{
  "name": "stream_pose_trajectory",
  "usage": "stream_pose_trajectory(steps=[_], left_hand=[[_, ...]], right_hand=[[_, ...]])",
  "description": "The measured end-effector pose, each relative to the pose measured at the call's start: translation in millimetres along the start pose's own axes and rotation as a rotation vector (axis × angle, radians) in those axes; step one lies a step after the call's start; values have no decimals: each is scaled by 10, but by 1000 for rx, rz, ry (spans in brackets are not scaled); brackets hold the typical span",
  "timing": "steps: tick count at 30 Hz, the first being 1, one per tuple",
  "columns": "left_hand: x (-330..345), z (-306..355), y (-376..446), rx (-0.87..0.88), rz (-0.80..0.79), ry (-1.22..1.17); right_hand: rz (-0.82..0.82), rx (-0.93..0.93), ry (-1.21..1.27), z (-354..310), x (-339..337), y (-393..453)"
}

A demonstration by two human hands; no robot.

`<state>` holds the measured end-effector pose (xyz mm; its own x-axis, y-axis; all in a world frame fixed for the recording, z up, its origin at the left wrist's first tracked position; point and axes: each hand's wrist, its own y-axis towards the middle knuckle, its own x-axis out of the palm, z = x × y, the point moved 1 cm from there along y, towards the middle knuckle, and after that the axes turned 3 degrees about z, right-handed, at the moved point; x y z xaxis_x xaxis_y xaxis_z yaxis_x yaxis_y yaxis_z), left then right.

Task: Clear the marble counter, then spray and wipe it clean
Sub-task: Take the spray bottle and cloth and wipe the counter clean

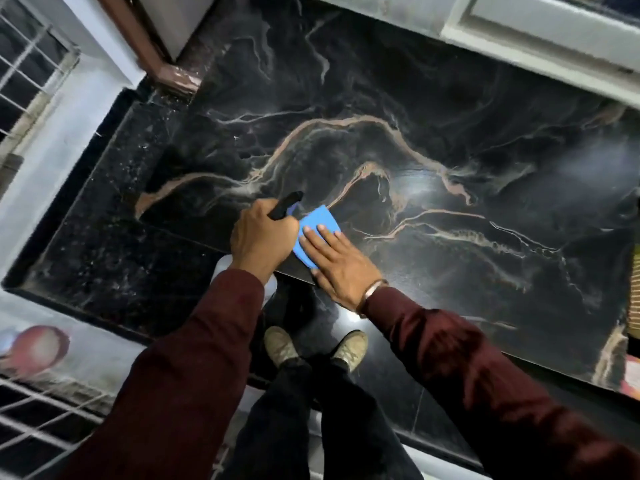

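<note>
- Surface: black marble with tan and white veins, filling most of the frame from upper centre to right edge. A darker speckled slab adjoins it at left.
- Left hand: at frame centre, fingers curled round the black trigger head of a spray bottle. Nozzle points toward upper right. The bottle's pale body shows only partly below the wrist, at the near edge of the surface.
- Right hand: just right of the left hand, fingers straight and slightly fanned, pressing flat on a blue cloth. No pinch; palm down.
- Blue cloth: lies flat on the marble near its front edge, centre of frame, between the two hands; its left side touches the left hand's knuckles, and the far corner pokes out beyond the fingertips.
- Right wrist carries a band at the cuff. Both sleeves dark maroon.
- Lower centre: two light shoes and dark trousers on a dark floor.
- Bright glare patch on the marble right of centre.
- Left edge: window grille, upper left. Right edge: coloured items, too cropped to identify.
</note>
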<state>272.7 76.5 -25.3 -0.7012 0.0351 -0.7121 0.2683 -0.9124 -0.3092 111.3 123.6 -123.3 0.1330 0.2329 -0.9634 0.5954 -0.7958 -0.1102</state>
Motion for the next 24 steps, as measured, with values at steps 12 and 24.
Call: stream_pose_trajectory(steps=[12, 24], left_hand=[[-92, -144, 156, -28, -21, -65], [-226, -146, 126, -12, -18, -103]], right_hand=[[109, 390, 15, 209, -129, 130], [157, 752, 55, 399, -70, -801]])
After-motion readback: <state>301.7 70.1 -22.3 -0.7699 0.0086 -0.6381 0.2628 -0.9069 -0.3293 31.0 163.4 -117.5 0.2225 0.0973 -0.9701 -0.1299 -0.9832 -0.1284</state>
